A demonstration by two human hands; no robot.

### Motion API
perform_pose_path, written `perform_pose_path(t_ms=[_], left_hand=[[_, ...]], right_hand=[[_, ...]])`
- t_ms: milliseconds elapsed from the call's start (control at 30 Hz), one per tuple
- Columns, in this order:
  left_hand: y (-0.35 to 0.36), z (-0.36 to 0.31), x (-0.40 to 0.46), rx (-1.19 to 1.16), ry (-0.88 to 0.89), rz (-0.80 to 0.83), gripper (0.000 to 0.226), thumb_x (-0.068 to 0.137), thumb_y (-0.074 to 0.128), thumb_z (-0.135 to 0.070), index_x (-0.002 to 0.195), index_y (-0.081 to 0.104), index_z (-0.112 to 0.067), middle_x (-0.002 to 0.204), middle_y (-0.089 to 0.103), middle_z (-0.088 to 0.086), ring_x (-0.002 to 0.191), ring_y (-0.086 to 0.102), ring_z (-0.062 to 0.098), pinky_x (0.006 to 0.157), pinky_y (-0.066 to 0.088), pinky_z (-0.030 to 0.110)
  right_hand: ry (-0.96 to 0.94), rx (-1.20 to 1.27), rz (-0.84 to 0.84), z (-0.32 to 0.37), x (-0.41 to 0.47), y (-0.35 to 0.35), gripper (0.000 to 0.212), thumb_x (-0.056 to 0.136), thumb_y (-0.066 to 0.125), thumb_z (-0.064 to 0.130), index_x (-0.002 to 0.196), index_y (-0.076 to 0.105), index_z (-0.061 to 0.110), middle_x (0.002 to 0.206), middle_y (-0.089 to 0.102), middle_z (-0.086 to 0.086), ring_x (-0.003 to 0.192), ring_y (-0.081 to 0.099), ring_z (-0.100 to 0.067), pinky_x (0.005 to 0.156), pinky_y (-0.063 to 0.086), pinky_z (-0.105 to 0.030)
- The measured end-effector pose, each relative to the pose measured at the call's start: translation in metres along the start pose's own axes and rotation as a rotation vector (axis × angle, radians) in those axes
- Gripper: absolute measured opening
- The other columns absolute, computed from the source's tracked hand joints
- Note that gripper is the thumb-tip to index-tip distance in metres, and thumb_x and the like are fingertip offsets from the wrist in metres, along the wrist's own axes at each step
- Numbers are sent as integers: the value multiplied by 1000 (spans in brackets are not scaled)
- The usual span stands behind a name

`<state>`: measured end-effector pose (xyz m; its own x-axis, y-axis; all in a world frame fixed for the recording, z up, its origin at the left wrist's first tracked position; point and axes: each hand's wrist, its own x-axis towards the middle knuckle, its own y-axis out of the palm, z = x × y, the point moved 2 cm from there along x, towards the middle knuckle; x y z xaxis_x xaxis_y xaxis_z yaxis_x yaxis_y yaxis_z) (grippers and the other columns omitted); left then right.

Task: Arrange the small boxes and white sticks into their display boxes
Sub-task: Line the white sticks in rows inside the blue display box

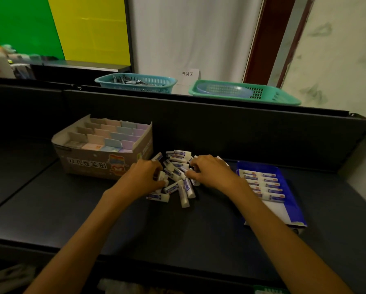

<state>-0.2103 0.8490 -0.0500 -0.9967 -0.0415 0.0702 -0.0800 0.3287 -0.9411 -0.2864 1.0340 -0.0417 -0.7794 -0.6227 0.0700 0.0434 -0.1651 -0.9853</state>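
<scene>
Both my hands curl into the pile of white sticks [177, 175], left hand [145, 174] and right hand [207, 170] each pinching some. I'm gathering; next they must lie in rows in the blue display box [283, 209] right of the pile.

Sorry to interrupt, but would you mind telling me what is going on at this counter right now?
A person is sorting stock on a dark counter. Both hands, the left hand and the right hand, are down in a loose pile of white sticks, fingers curled among them. To the right, a blue display box already holds a row of sticks, with room left. To the left, a cardboard display box holds rows of pastel small boxes.
</scene>
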Motion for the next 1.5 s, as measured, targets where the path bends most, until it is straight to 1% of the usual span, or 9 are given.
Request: perform_pose_path(t_ms=[200, 367, 500, 667, 833, 1033, 1267, 1400, 1500], left_hand=[[-2, 1, 0, -119, 60, 9, 43, 83, 69, -30, 122, 56, -21, 113, 62, 0, 96, 59, 11, 82, 51, 23], [-13, -5, -1, -239, 148, -115, 38, 82, 69, -18, 118, 57, -23, 103, 60, -7, 81, 55, -2, 66, 45, 9], [-20, -18, -1, -393, 216, -201, 32, 79, 72, -17, 105, 56, -26, 97, 60, -10, 83, 59, -2, 66, 49, 11], [-18, -41, 1, -621, 232, -166, 31, 75, 73, -18, 99, 53, -22, 96, 62, -8, 85, 64, 2, 66, 53, 14], [-8, -61, 6, -558, 298, -107, 37, 78, 72, -15, 99, 54, -39, 102, 57, -16, 90, 60, 0, 70, 51, 15], [0, -81, 14, -559, 351, -87, 30, 83, 68, -16, 103, 60, -37, 106, 57, -14, 93, 59, 1, 80, 52, 19], [10, -98, 21, -539, 386, -45, 31, 86, 64, -15, 109, 59, -34, 105, 64, -11, 93, 62, 2, 82, 55, 28], [15, -108, 24, -527, 386, -5, 34, 88, 61, -15, 106, 57, -44, 110, 61, -13, 96, 60, 1, 77, 53, 19], [17, -115, 26, -542, 400, 8, 32, 89, 60, -17, 102, 58, -46, 111, 61, -13, 94, 62, 4, 78, 55, 22]], right_hand=[[28, 19, -3, 0, 3, 5, 24, 92, 56, 34, 107, 65, 17, 105, 61, -5, 92, 58, -19, 82, 50, -38], [75, 248, -117, -14, -6, -6, 29, 86, 66, 27, 115, 65, 21, 113, 56, 1, 101, 55, -14, 84, 46, -28], [86, 409, -221, -32, -24, -22, 27, 84, 68, 21, 111, 64, 18, 107, 54, 5, 96, 53, -7, 74, 40, -12], [121, 621, -295, -60, -53, -36, 26, 81, 72, 14, 106, 66, 19, 107, 61, 0, 91, 63, -10, 78, 54, -23], [132, 725, -323, -80, -80, -43, 25, 82, 70, 11, 103, 65, 23, 107, 66, 0, 96, 65, -11, 83, 55, -27], [133, 785, -344, -94, -100, -48, 24, 85, 67, 11, 100, 62, 30, 100, 67, 9, 92, 66, -4, 73, 53, -15], [147, 834, -371, -107, -109, -49, 24, 83, 69, 11, 99, 61, 27, 102, 66, 5, 95, 66, -7, 75, 55, -22], [149, 841, -368, -115, -112, -48, 25, 82, 69, 11, 99, 61, 27, 103, 66, 4, 96, 66, -8, 77, 55, -24], [144, 831, -352, -121, -113, -47, 25, 82, 69, 13, 100, 61, 29, 104, 66, 6, 98, 65, -7, 79, 55, -24]])
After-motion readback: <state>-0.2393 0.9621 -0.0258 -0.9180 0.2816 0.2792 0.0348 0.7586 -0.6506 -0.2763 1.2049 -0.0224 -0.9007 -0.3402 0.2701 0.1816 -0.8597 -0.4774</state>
